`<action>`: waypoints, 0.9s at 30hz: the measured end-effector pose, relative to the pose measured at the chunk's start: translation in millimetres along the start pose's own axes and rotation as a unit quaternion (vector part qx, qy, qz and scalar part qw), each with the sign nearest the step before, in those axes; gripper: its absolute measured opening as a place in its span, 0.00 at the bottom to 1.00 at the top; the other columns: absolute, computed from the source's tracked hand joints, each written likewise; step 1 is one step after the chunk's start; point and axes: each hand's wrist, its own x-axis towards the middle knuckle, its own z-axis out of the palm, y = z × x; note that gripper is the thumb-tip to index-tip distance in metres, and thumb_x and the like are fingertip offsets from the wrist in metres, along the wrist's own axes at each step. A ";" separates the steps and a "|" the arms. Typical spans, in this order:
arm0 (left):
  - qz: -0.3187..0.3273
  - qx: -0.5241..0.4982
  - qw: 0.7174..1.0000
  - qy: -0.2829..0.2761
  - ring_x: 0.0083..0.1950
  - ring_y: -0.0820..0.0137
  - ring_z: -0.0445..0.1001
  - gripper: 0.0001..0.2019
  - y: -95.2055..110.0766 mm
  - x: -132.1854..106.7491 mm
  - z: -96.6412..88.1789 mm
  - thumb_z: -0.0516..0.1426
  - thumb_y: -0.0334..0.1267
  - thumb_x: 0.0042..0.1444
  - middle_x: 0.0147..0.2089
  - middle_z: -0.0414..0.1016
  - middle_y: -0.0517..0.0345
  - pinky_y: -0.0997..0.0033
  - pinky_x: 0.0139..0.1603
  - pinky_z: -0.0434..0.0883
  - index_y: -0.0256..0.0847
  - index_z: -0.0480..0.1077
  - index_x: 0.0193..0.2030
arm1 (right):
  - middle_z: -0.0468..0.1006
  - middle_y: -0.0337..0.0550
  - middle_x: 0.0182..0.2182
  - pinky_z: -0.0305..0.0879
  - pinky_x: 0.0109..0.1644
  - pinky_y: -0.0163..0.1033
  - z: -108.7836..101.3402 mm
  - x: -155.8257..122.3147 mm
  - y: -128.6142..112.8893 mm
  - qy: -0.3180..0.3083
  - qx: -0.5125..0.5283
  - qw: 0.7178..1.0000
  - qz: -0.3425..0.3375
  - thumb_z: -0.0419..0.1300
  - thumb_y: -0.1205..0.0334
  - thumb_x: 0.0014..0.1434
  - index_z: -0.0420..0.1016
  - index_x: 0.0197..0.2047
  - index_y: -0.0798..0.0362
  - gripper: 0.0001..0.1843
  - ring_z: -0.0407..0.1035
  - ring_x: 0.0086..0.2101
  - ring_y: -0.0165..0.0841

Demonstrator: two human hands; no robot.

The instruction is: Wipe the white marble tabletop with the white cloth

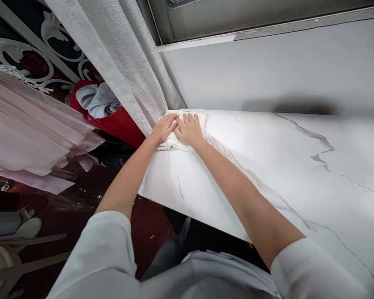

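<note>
A white cloth [174, 142] lies spread at the far left corner of a white marble-patterned table [224, 195]. My left hand [165, 128] rests on the cloth's left part, its fingers stretched to the right. Beside it my right hand [190, 129] presses flat on the cloth with the fingers apart and pointing away from me. The two hands touch or nearly touch at the thumbs. Part of the cloth is hidden under both palms.
A grey curtain [137, 62] hangs against the table's left end. Left of it stand a red bag [121, 126] with grey fabric inside and a pink draped cloth [34, 124]. A pale wall [237, 79] rises behind the table, below a metal-framed window [205, 20].
</note>
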 end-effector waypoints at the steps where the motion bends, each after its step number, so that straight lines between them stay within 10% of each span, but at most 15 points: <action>1: -0.001 0.000 1.000 0.001 0.66 0.62 0.62 0.21 -0.7 8.2 2.3 0.42 0.42 0.65 0.64 0.67 0.50 0.57 0.69 0.54 0.40 0.62 0.61 | 0.58 0.58 0.67 0.34 0.69 0.63 -0.5 5.3 5.4 -0.005 -0.001 1.000 0.004 0.46 0.59 0.67 0.60 0.67 0.62 0.29 0.48 0.66 0.51; 14: 0.018 0.010 1.000 0.000 0.66 0.62 0.63 0.22 6.6 72.8 21.6 0.43 0.42 0.65 0.64 0.68 0.50 0.58 0.70 0.52 0.40 0.63 0.60 | 0.56 0.58 0.68 0.33 0.70 0.61 -13.8 32.1 54.6 -0.015 -0.029 0.999 0.032 0.42 0.58 0.68 0.59 0.68 0.61 0.29 0.46 0.67 0.49; 27: 0.082 -0.002 0.997 -0.001 0.66 0.63 0.62 0.23 22.2 50.1 17.5 0.39 0.44 0.66 0.65 0.66 0.51 0.56 0.70 0.53 0.41 0.62 0.62 | 0.55 0.62 0.68 0.33 0.69 0.62 -14.4 2.1 38.5 0.019 -0.040 0.997 0.064 0.45 0.58 0.68 0.58 0.68 0.64 0.30 0.45 0.67 0.53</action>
